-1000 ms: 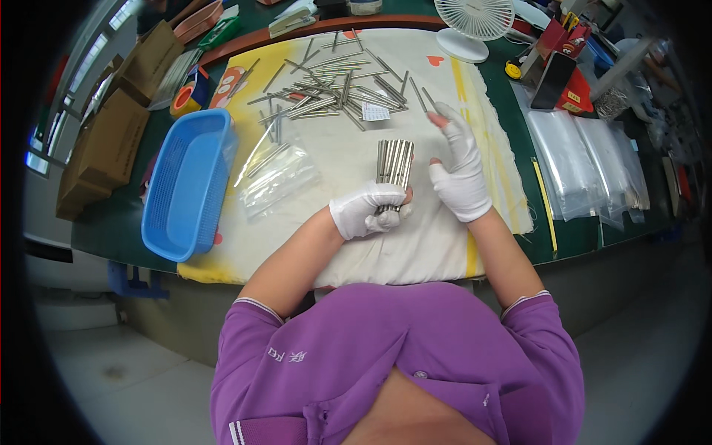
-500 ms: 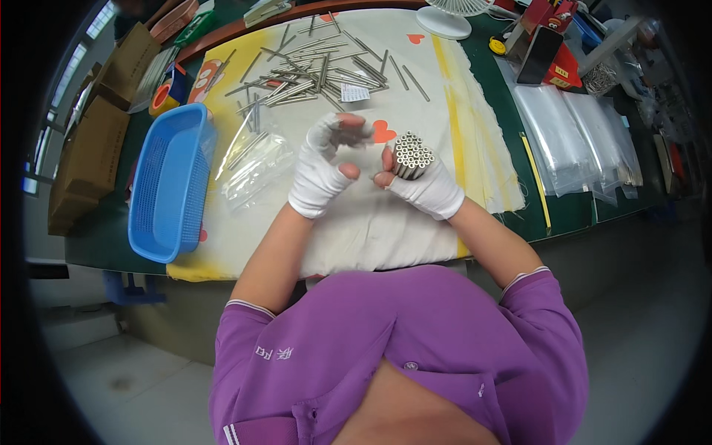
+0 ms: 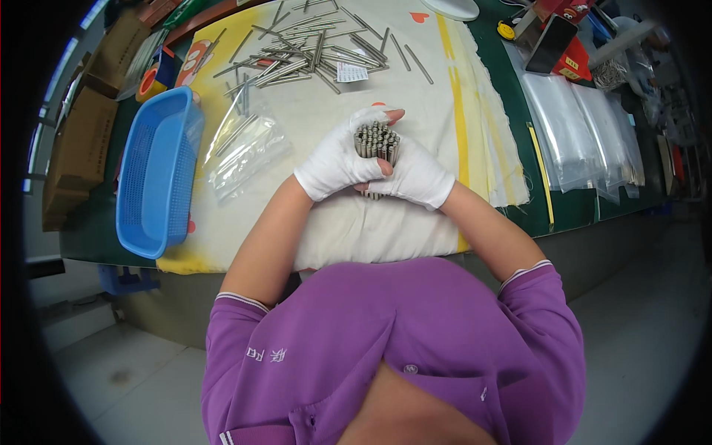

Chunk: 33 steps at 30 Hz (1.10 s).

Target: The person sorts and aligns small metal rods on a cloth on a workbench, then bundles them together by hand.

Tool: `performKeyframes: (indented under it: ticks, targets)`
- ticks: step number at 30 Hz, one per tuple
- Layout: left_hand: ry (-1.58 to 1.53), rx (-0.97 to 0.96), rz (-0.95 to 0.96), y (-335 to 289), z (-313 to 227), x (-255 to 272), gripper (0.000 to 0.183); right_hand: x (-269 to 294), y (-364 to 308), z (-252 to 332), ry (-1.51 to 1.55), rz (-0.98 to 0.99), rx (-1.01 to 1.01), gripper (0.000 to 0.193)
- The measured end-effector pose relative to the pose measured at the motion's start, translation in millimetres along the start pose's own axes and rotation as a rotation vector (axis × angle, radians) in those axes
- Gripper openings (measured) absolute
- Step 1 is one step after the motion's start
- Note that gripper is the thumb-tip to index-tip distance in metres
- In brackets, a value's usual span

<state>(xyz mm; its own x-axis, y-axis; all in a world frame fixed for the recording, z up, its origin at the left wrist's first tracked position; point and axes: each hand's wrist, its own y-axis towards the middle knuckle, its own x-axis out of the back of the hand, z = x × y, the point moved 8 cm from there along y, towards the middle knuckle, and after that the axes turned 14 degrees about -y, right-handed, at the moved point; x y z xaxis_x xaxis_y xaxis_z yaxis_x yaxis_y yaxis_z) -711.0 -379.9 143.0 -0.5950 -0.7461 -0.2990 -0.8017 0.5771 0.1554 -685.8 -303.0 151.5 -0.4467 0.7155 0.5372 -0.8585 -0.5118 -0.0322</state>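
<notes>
Both hands wear white fingerless gloves and close round one bundle of thin metal tubes (image 3: 376,139), held above the cloth in front of me. My left hand (image 3: 343,157) wraps its left side, thumb across the front. My right hand (image 3: 415,169) grips the right side and lower part. The tubes' upper ends show between the hands, and a bit of their lower ends shows underneath. Beyond the hands lies a loose pile of similar metal tubes (image 3: 319,55), with a small white printed label (image 3: 351,72) among them.
A blue plastic basket (image 3: 158,178) stands at the left, beside a clear plastic bag (image 3: 248,159) with several tubes. Stacks of clear bags (image 3: 556,133) and a dark phone (image 3: 550,44) are at the right. Cardboard boxes (image 3: 85,141) line the far left. A pale cloth (image 3: 415,237) covers the table.
My left hand, apart and holding nothing before, has closed on the bundle. My right hand has brought the bundle left, and its tubes now stand more upright. The view has shifted slightly.
</notes>
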Motion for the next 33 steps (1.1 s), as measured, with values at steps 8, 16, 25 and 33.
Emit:
performKeyframes:
  ticks: [8,16,25,33]
  targets:
    - [0.152,-0.002,-0.008,-1,-15,-6,0.08,2,-1,1,0.07,0.001,0.008,0.044]
    - [0.294,-0.138,0.033,-4,-26,-12,0.065,0,-3,-6,0.114,-0.019,0.07,0.044]
    - [0.408,-0.22,0.087,-6,-34,-20,0.057,-5,-5,-4,0.092,0.051,0.077,0.047]
    - [0.349,-0.22,0.064,-6,-36,-22,0.055,-6,-4,-4,0.085,0.079,0.128,0.047]
